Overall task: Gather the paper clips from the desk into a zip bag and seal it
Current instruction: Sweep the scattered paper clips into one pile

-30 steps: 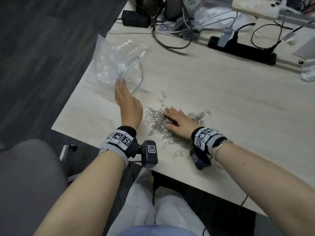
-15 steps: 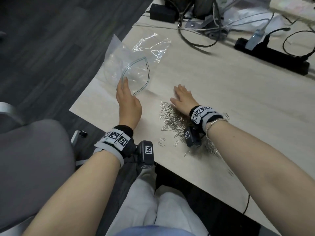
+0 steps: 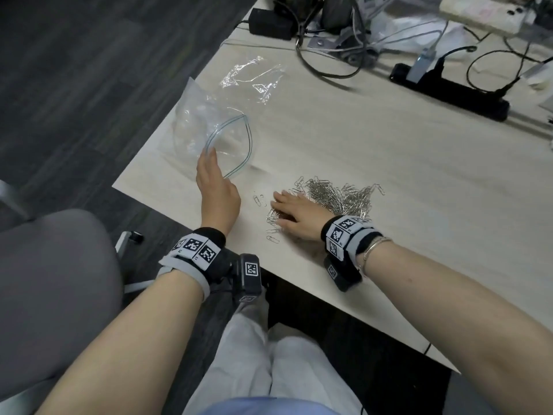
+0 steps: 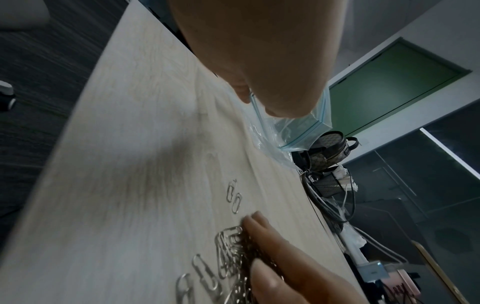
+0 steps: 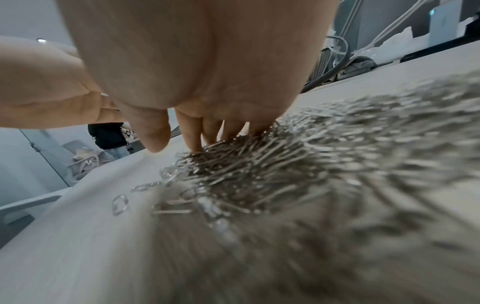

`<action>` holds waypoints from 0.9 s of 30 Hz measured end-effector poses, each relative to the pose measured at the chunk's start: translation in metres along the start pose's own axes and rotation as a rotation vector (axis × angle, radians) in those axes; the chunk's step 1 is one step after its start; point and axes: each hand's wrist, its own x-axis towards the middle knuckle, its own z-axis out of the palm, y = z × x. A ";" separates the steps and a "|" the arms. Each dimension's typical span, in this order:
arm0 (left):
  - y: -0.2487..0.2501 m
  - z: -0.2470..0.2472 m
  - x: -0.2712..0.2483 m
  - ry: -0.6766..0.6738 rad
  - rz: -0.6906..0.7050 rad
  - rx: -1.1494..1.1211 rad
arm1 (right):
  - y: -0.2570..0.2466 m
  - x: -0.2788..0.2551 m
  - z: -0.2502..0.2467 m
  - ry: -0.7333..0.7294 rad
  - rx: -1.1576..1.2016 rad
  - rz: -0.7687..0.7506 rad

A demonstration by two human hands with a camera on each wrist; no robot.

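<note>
A clear zip bag (image 3: pixel 197 127) with a blue zip rim lies at the desk's left corner, its mouth gaping open toward the pile. My left hand (image 3: pixel 209 155) pinches the near rim; in the left wrist view the thumb and a finger of the left hand (image 4: pixel 259 102) nip the blue strip of the bag (image 4: pixel 298 131). A heap of silver paper clips (image 3: pixel 338 196) lies to the right of the bag. My right hand (image 3: pixel 279 206) lies flat on the heap's left side, fingers straight. The right wrist view shows its fingertips (image 5: pixel 194 142) pressing into the clips (image 5: pixel 285 174).
A few stray clips (image 3: pixel 260 200) lie between my hands. Crumpled clear wrap (image 3: pixel 254 76) sits behind the bag. Cables (image 3: pixel 329 61), a black adapter (image 3: pixel 269 20) and a black power strip (image 3: pixel 449 94) line the back. The desk edge (image 3: pixel 167 211) runs under my left wrist; a grey chair (image 3: pixel 54 280) stands left.
My right hand, stretched forward beyond the pile half a second ago, has drawn back onto the pile's near left side. The left hand keeps its hold on the bag rim.
</note>
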 end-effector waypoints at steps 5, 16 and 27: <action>0.002 -0.003 -0.016 -0.039 -0.002 -0.008 | 0.001 -0.031 0.003 0.040 0.017 0.045; -0.014 -0.022 -0.017 -0.007 -0.005 0.013 | -0.068 0.027 0.035 0.166 -0.116 0.146; -0.020 -0.022 -0.021 -0.087 0.000 -0.016 | -0.054 0.009 0.051 0.115 -0.230 0.266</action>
